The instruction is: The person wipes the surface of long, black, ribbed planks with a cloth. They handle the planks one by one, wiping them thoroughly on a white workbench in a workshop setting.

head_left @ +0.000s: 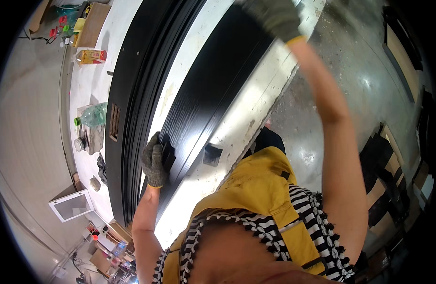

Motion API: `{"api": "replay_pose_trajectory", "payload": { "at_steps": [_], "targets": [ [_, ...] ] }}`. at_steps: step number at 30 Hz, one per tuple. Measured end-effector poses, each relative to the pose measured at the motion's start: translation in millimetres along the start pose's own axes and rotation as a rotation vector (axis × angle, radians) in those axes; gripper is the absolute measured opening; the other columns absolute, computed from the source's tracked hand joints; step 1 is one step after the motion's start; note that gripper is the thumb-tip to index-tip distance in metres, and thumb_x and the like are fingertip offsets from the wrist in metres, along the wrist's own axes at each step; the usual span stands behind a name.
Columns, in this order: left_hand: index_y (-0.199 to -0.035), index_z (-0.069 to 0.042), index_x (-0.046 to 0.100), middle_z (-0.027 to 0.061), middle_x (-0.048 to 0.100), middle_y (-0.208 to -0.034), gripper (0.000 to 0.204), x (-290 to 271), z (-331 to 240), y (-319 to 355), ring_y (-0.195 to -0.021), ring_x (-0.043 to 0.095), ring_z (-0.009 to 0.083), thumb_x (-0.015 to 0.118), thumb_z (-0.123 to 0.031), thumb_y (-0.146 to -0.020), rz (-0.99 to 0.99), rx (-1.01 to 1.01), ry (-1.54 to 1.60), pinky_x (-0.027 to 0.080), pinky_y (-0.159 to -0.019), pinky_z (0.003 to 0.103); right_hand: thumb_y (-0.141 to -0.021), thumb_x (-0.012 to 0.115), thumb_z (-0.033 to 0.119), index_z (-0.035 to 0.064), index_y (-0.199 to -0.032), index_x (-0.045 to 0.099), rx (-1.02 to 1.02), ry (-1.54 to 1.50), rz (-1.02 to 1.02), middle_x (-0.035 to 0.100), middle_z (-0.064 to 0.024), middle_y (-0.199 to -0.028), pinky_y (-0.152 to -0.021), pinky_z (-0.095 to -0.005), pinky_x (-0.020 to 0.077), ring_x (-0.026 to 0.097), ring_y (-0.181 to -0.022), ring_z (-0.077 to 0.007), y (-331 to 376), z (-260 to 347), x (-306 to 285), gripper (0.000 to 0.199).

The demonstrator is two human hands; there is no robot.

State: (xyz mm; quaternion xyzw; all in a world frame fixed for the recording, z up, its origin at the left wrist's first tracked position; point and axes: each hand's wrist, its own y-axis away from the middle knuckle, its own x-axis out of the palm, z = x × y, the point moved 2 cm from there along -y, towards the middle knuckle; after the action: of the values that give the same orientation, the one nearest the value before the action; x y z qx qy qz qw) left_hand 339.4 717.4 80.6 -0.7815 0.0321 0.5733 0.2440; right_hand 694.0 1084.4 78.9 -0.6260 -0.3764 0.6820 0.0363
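Observation:
A long black panel (206, 87) with a wood-grain face lies lengthwise on the white worktable. My left hand (154, 163), in a grey knit glove, is closed around its left edge near the closer end. A dark patch, perhaps a reflection or shadow, shows on the panel beside those fingers. My right arm reaches far forward. The gloved right hand (274, 19) is over the panel's far end, smeared by motion, so its fingers and anything in them cannot be made out.
Stacked black profiles (147, 80) run along the panel's left. Beyond them are a green-capped bottle (92, 115), an orange-labelled bottle (91, 57) and a small jar (79, 144). A small dark block (212, 155) sits near the table's right edge. Dark boards (381, 165) lie on the floor at right.

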Motion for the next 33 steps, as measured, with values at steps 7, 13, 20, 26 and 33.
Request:
{"api": "replay_pose_trajectory", "payload": {
  "at_steps": [7,13,20,26,33],
  "targets": [
    [-0.122,0.004,0.065,0.0155,0.072,-0.104,0.036,1.4,10.0,10.0,-0.091,0.067,0.0185,0.051,-0.024,-0.105,0.033,-0.748,0.517,0.052,-0.082,0.031,-0.100,0.051,0.033,0.0132,-0.137,0.052,-0.189,-0.672,0.031,0.059,-0.0058,-0.127,-0.104,-0.0400,0.0458,0.059,-0.117,-0.0247,134.9,248.3,-85.8,0.041],
    [-0.129,-0.001,0.060,0.0200,0.070,-0.111,0.040,-1.6,-0.5,8.2,-0.094,0.071,0.0278,0.068,-0.016,-0.093,-0.037,-0.307,0.238,0.057,-0.084,0.036,-0.099,0.056,0.031,0.0136,-0.142,0.048,-0.214,-0.529,-0.079,0.056,-0.0041,-0.137,-0.106,-0.0377,0.0447,0.057,-0.121,-0.0223,115.7,168.8,-46.1,0.048],
    [-0.142,-0.007,0.047,0.0234,0.066,-0.120,0.071,-2.9,-8.4,-5.0,-0.100,0.070,0.0352,0.077,0.000,-0.078,0.020,0.004,-0.055,0.059,-0.087,0.041,-0.092,0.057,0.034,0.0082,-0.118,0.062,0.156,-0.414,-0.249,0.064,-0.0156,-0.108,-0.091,-0.0458,0.0494,0.063,-0.103,-0.0285,57.1,1.9,15.7,0.037],
    [-0.142,-0.003,0.050,0.0186,0.064,-0.126,0.058,37.7,34.3,-30.3,-0.107,0.067,0.0307,0.070,-0.017,-0.089,0.013,0.002,-0.078,0.053,-0.095,0.038,-0.097,0.050,0.027,0.0113,-0.143,0.049,0.037,-0.392,-0.187,0.054,-0.0121,-0.139,-0.104,-0.0474,0.0440,0.051,-0.128,-0.0288,140.9,227.5,-50.8,0.048],
    [-0.137,0.002,0.054,0.0162,0.059,-0.137,0.057,90.5,54.3,-83.0,-0.123,0.058,0.0222,0.038,-0.044,-0.108,-0.011,-0.758,0.876,0.044,-0.108,0.035,-0.094,0.056,0.044,0.0158,-0.149,0.046,-0.063,-0.798,-0.008,0.044,-0.0120,-0.152,-0.119,-0.0488,0.0248,0.039,-0.143,-0.0295,147.9,227.0,-66.6,0.063]
  ]
}}
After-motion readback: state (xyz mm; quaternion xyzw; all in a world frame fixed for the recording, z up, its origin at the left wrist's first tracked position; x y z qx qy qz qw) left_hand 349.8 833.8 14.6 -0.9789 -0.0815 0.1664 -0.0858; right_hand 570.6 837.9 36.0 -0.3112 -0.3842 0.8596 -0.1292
